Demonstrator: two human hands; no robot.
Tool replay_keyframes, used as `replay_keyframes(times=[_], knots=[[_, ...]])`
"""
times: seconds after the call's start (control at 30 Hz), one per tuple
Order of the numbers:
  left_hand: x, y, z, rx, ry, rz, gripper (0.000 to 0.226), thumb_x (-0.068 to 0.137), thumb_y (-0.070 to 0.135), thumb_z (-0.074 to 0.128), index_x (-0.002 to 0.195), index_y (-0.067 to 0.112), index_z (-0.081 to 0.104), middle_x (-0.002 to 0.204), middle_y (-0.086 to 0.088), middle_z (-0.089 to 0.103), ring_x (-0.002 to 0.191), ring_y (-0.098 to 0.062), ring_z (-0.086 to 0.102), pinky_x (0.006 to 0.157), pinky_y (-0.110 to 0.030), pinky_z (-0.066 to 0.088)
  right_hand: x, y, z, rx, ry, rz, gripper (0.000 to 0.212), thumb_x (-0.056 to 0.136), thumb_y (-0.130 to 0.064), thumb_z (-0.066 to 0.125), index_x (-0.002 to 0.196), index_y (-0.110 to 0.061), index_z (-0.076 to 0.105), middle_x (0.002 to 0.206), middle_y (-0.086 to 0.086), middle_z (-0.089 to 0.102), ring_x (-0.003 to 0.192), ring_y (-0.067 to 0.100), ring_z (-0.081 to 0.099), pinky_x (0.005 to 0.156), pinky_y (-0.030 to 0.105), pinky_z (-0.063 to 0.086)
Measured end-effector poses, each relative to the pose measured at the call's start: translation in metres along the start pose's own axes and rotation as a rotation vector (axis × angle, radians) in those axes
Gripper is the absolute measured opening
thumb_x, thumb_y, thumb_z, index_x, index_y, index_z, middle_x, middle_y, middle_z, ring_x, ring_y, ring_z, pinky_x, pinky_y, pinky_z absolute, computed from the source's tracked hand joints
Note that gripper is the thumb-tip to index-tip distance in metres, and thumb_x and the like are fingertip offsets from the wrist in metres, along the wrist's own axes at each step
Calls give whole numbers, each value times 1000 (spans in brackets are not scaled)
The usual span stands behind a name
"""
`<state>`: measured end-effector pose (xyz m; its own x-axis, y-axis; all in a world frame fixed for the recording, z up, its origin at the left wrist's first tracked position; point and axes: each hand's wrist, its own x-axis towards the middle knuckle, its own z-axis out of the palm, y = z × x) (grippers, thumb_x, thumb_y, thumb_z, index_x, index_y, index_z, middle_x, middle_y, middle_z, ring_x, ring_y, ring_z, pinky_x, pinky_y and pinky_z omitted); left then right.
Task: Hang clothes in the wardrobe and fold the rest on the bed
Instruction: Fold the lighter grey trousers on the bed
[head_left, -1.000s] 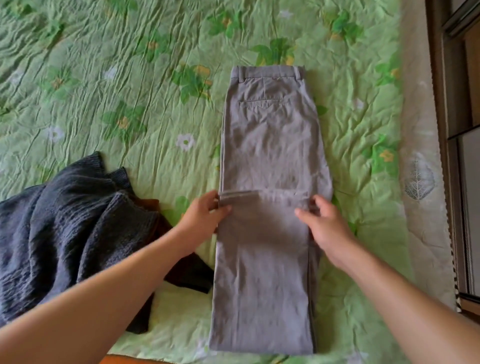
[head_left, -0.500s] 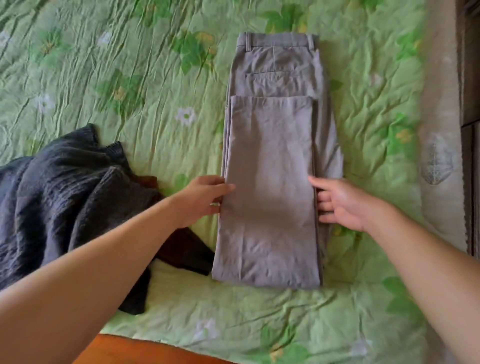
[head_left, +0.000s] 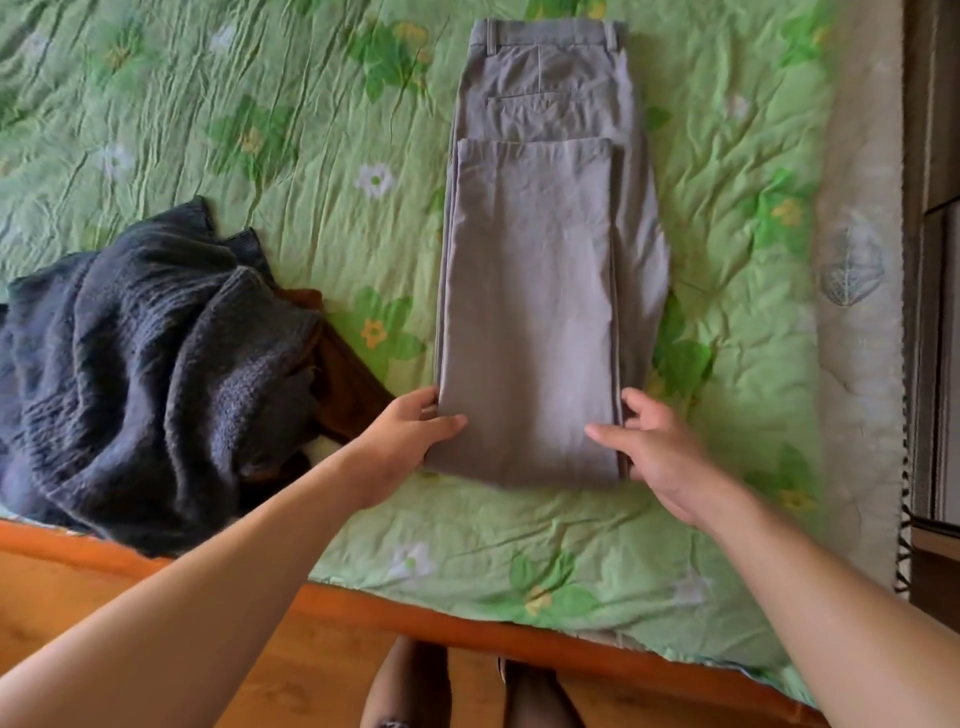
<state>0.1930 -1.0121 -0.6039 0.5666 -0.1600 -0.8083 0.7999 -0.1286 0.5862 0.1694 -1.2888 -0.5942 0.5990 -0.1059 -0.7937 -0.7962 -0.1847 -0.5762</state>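
Bed covered by a wrinkled green floral quilt (head_left: 291, 130), pale leaf-print border down its right side. Orange wooden bed frame (head_left: 467, 631) along the near edge, wood floor (head_left: 67, 592) below it. Dark furniture panels (head_left: 935, 208) at the far right, can't tell what they are.

Grey trousers (head_left: 540, 291) lie flat in the middle of the quilt, waistband at the far end, legs folded up over the seat so the fold sits at the near end. Dark knit sweater (head_left: 145, 358) heaped to the left, near the bed edge, with a brown garment (head_left: 343, 384) poking out from under it. Sweater and trousers are apart.

My left hand (head_left: 410, 441) grips the trousers' near left corner, thumb on top, fingers tucked under the edge. My right hand (head_left: 654, 447) pinches the near right corner, thumb over the cloth, fingers curled at the side. Both hands half closed on the fabric, trousers resting on the bed.
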Motion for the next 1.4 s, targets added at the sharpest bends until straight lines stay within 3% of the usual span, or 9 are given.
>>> replay_keyframes(times=[0.13,0.27,0.43,0.6,0.73,0.93,1.07,1.2,1.4], knots=[[-7,-23,3,299,112,-38,13,96,21,66,107,16,69,107,-10,75,101,-32,71,96,-55,54,0,40,-1,-94,-21,0,21,91,-11,71,110,-5,65,103,26,67,94,26,57,77,34,38],[-24,-28,12,402,209,-2,10,96,25,65,100,18,70,101,-7,75,96,-29,71,94,-52,55,-8,56,-3,-174,18,-86,28,88,-25,68,76,-5,53,69,20,56,67,19,46,63,34,30],[-57,-56,25,452,170,-103,6,97,22,64,93,17,66,95,-5,71,88,-24,69,84,-43,58,-45,75,-4,-354,-19,-13,40,83,-37,63,88,2,54,75,16,57,72,27,56,66,38,41],[-74,-98,36,472,184,-177,15,96,26,63,107,17,64,104,-3,71,93,-20,68,85,-42,57,-73,100,9,-382,-91,129,33,100,-23,58,119,3,55,124,27,59,115,40,60,99,51,46],[-68,-66,43,592,427,9,35,96,35,62,125,21,49,101,3,65,87,-17,65,68,-33,50,-46,79,-3,-221,148,-2,14,98,-24,58,98,-16,70,86,9,69,79,28,65,82,54,56],[-7,3,47,888,458,461,55,92,27,64,142,21,42,137,-6,40,121,-26,48,97,-43,48,32,38,-51,-336,352,-158,42,86,-5,66,118,-29,57,84,-5,62,84,34,68,78,54,59],[44,34,54,1299,275,562,68,97,39,56,155,28,24,166,-13,3,154,-32,-3,125,-49,10,43,13,-61,-854,321,-478,45,89,-23,70,132,-17,59,110,12,65,102,37,62,86,43,51],[74,43,51,1497,204,541,71,101,54,38,160,33,5,167,-10,-14,153,-30,-18,125,-50,-5,56,11,-62,-744,343,-685,54,79,-9,47,126,-19,71,110,8,61,101,28,59,93,37,50],[84,30,47,1569,194,546,68,103,56,19,159,33,-12,165,-13,-23,151,-31,-25,123,-49,-11,64,14,-64,-1070,555,-606,33,77,-12,68,109,-3,66,111,15,57,100,40,53,83,52,52]])
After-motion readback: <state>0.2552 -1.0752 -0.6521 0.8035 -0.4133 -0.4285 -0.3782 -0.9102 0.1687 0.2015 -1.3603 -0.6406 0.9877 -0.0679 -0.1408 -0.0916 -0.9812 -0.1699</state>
